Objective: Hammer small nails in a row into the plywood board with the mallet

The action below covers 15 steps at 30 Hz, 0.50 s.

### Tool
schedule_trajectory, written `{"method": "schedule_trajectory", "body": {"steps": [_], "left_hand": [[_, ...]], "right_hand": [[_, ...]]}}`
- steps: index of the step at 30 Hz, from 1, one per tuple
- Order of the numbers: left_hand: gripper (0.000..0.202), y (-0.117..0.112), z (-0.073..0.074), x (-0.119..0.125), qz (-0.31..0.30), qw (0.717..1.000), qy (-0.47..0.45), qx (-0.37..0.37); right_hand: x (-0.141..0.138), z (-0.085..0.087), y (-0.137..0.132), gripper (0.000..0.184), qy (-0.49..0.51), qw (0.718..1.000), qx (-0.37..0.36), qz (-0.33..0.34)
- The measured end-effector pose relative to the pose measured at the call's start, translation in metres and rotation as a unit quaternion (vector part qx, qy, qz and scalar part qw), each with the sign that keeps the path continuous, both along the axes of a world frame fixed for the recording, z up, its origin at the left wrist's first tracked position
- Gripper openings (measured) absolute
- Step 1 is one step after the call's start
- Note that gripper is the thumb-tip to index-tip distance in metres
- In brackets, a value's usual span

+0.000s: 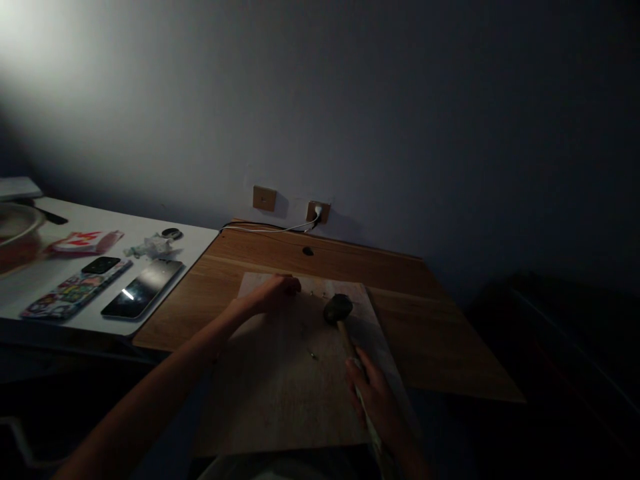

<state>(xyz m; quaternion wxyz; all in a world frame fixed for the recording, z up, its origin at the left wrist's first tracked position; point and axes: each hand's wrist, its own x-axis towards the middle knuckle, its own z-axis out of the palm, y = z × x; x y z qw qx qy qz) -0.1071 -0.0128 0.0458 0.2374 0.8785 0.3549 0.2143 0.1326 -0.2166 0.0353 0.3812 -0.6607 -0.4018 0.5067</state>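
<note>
1. Hands at work in a dim room: the left hand (277,290) rests at the far edge of a pale rectangular wooden board (280,400), fingers drawn together; anything pinched there is too small to make out.
2. The right hand (375,393) is closed around the near end of a dark-headed mallet with a light wooden handle (340,312), a low grip that likely favours leverage.
3. The mallet's head sits on the board, right of the left hand and apart from it, so the board seems to carry its weight.
4. A small metal nail (313,355) lies loose between the hands.
5. The board lies on a brown wooden table (440,347), overhanging its near edge.
6. Far left, a black smartphone (144,288) lies on a white side table (30,283).
</note>
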Motion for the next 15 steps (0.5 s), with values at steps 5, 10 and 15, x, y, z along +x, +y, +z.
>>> {"method": "schedule_trajectory", "body": {"steps": [5,10,15], "left_hand": [[0.026,0.003,-0.005,0.005,0.027,0.999,0.005,0.018],[0.034,0.003,0.001,0.010,0.006,0.999,0.028,0.043],[0.035,0.007,0.010,0.024,0.002,0.993,0.093,0.068]], "right_hand": [[0.000,0.000,0.000,0.061,-0.006,1.000,-0.001,0.000],[-0.001,0.001,0.001,0.063,-0.008,1.000,-0.002,0.007],[0.000,0.000,0.001,0.059,-0.005,1.000,-0.004,0.004]]}}
